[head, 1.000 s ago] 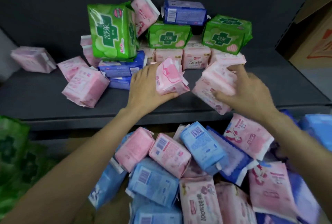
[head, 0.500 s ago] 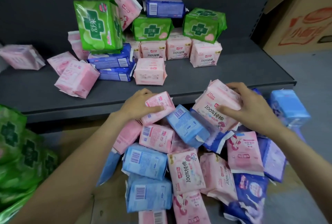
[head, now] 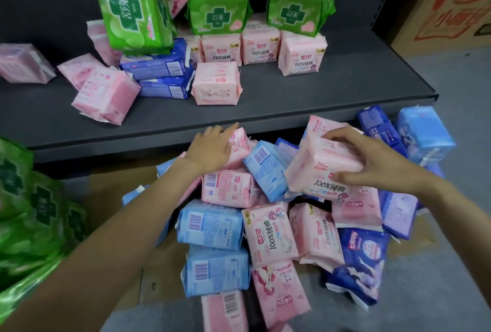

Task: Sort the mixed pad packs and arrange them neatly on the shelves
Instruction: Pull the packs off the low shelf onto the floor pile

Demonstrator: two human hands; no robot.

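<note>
A heap of pink, light blue and dark blue pad packs (head: 265, 225) lies below the dark shelf (head: 292, 97). My left hand (head: 210, 148) rests on a small pink pack (head: 239, 145) at the top of the heap, fingers curled over it. My right hand (head: 372, 161) grips a larger pink pack (head: 318, 172) printed 100%, lifted slightly above the heap. On the shelf stand green packs (head: 132, 9), dark blue packs (head: 159, 71) and a row of pink packs (head: 260, 47), with one pink pack (head: 216, 83) lying in front of them.
More green packs (head: 29, 212) pile up at the lower left. A cardboard box (head: 446, 4) stands at the upper right beside the shelf end. Brown cardboard (head: 159, 265) lies under the heap. Loose pink packs (head: 24, 63) sit at the shelf's left.
Both hands came down from the shelf to the heap. The left hand left a pink pack on the shelf and now covers another; the right hand still holds its pink pack.
</note>
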